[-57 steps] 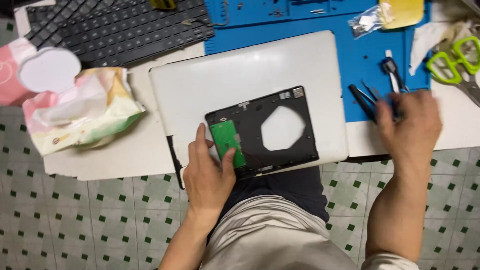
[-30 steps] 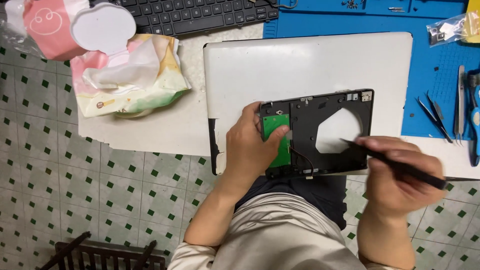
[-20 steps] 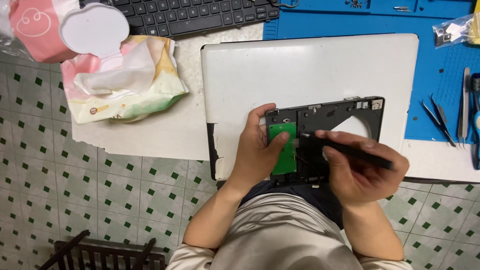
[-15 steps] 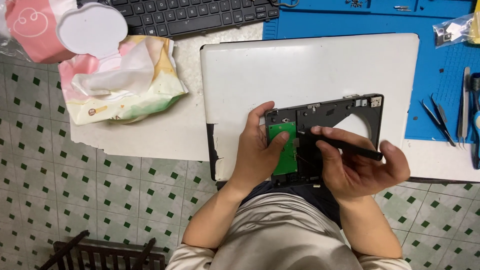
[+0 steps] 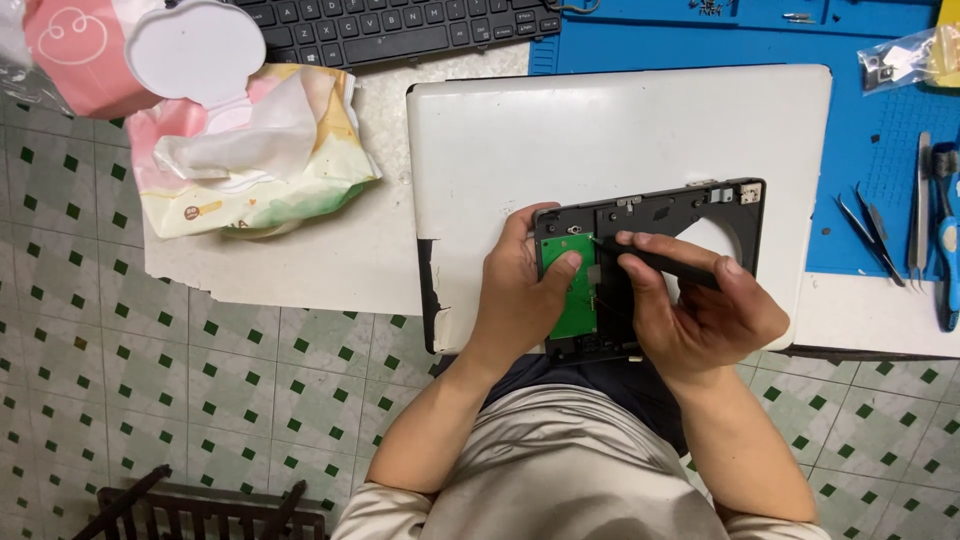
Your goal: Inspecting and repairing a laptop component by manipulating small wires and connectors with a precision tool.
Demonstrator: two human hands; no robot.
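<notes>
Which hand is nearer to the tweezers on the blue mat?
Right. The right hand holds a black tool over the black frame, closer to the tweezers. The left hand rests farther away.

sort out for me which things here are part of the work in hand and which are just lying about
In use:
left hand pressing on the green circuit board
right hand holding a black tool with its tip at the board
black frame
white laptop lid under the frame

Lying about:
keyboard
pack of wipes
tweezers
small plastic bag
blue mat
</notes>
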